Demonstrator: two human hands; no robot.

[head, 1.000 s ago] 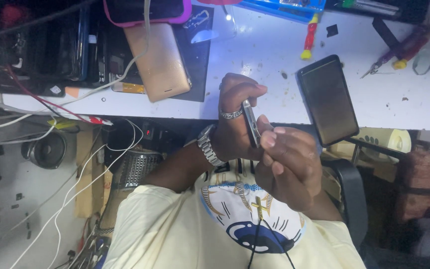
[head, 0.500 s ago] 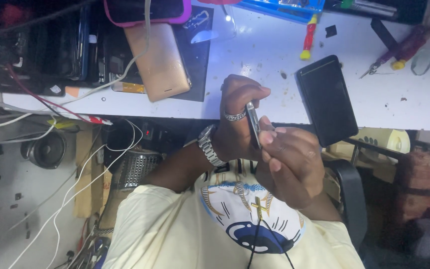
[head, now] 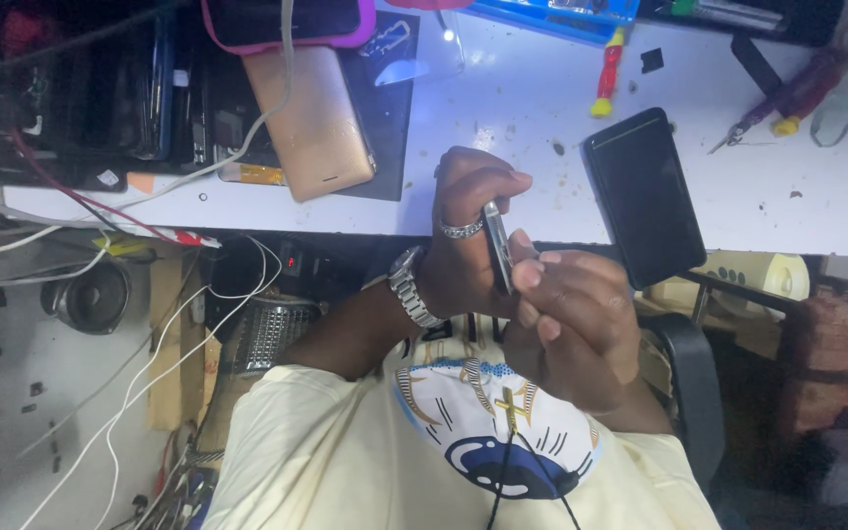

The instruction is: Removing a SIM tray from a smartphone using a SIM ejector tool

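A thin dark phone seen edge-on sits at the frame's centre, pinched between the ringed left hand and the right hand, whose fingers curl closed on it, just below the white workbench bearing a black slab phone.

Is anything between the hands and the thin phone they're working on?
Nothing visible. Both the left hand and the right hand already grip the phone edge-on above the bench edge, fingers directly on it. The black phone on the bench lies apart, to the side.
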